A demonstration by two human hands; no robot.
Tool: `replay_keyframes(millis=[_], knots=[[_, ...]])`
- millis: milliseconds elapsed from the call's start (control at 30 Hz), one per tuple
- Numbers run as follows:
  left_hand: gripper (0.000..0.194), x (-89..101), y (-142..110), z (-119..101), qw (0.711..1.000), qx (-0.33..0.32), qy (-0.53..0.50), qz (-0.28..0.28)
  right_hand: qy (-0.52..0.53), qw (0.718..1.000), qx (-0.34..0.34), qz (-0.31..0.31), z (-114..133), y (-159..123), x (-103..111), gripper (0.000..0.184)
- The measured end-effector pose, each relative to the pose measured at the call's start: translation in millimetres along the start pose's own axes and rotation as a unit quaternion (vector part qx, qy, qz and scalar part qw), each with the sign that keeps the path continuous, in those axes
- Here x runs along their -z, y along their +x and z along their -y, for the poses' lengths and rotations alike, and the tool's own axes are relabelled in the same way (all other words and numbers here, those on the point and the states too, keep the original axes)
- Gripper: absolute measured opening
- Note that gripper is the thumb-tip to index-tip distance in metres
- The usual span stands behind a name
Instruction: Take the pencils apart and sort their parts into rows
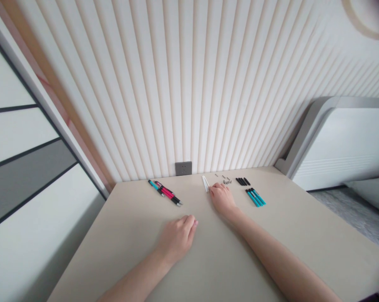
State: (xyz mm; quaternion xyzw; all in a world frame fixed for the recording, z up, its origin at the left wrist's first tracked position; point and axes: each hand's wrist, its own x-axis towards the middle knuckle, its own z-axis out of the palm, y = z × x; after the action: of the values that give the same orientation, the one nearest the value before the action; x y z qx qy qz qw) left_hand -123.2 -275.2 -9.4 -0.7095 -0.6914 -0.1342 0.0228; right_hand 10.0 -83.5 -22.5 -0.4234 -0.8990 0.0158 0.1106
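While the right hand is at the thin white rods near the surface's far edge, its grip looks narrow; slender pieces call for a fine pinch. Farther from that edge, the left hand is curled; I cannot tell whether either holds anything.

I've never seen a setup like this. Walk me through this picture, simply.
There is no robot here: these are a person's bare hands, seen by a camera worn on the head, looking forward and down. It is the only view. On the pale table, a teal pen and pink-and-black pens lie to the left. Farther right are black tubular pieces, teal barrels and tiny parts. The right hand is beside thin white rods; its grip is unclear. The left hand is loosely curled, and whether it holds anything is hidden.
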Motion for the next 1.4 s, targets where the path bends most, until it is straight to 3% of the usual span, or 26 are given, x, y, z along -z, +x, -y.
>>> replay_keyframes(millis=[167,267,467,633,1100,1400], knots=[[0.028,-1.0,-0.6,0.3,1.000,0.004,0.000,0.008,0.003,1.000,-0.001,0.002,4.6,2.0,-0.5,0.032],[0.029,-0.7,-0.4,0.3,1.000,0.002,-0.003,0.011,0.002,1.000,-0.008,0.002,-6.8,9.8,9.7,0.035],[0.031,-0.2,0.3,-0.3,1.000,0.005,-0.005,0.020,-0.031,0.995,-0.089,0.024,-77.4,55.2,42.2,0.037],[0.033,-1.9,0.3,0.5,1.000,0.007,-0.012,0.020,-0.054,0.986,-0.130,0.086,-118.0,81.2,42.6,0.022],[0.032,-2.8,-0.4,0.9,1.000,0.005,-0.009,0.027,-0.087,0.972,-0.182,0.120,-139.6,101.8,18.1,0.021],[0.031,-3.6,0.7,1.4,1.000,0.003,-0.015,0.026,-0.037,0.972,-0.203,0.110,-151.8,104.4,8.7,0.029]])
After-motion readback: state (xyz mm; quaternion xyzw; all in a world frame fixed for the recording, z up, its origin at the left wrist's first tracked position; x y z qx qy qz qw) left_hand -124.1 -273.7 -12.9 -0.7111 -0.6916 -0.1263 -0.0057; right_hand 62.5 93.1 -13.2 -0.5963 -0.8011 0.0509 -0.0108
